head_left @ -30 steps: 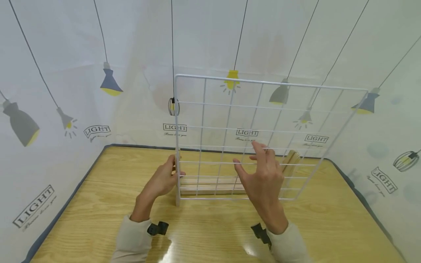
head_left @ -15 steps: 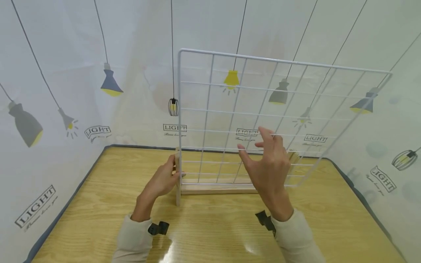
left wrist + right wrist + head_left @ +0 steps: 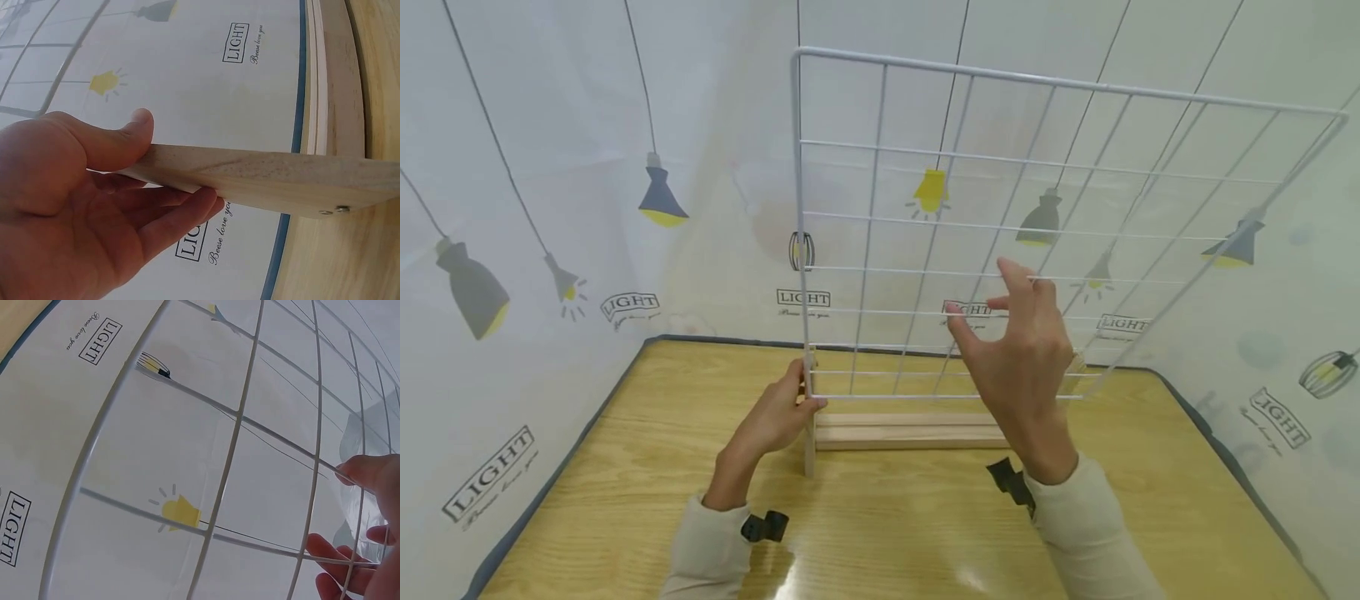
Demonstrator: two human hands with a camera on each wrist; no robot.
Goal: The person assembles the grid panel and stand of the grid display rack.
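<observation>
White wire grid (image 3: 936, 222): held up in the air above the middle of the desk (image 3: 880, 533), top bar sloping down to the right.
Right hand (image 3: 1026, 354): holding the grid by its wires, low and right of its middle, with thumb and fingers bent and a gap between thumb and first finger.
Low left corner of the grid: beside the left hand (image 3: 775, 417) in the head view; cannot tell if touching.
Left hand: holding the left board (image 3: 269, 181) near its top end, thumb on one side, fingers on the other.
Wooden rack (image 3: 910, 433): standing on the desk, nearer the back edge, with long flat wood low down between two boards.
Right board (image 3: 1077, 364): partly hidden behind the grid and right hand.
Screw (image 3: 342, 209): small and shiny, in the left board, close to the desk.
Pale sleeves (image 3: 1090, 533): on both arms, with a black block (image 3: 765, 526) by each wrist.
Blue band (image 3: 730, 341): along the desk's back edge.
White sheet (image 3: 722, 250): past the back, left and right edges, printed with hanging lamps (image 3: 931, 193) and the word LIGHT.
</observation>
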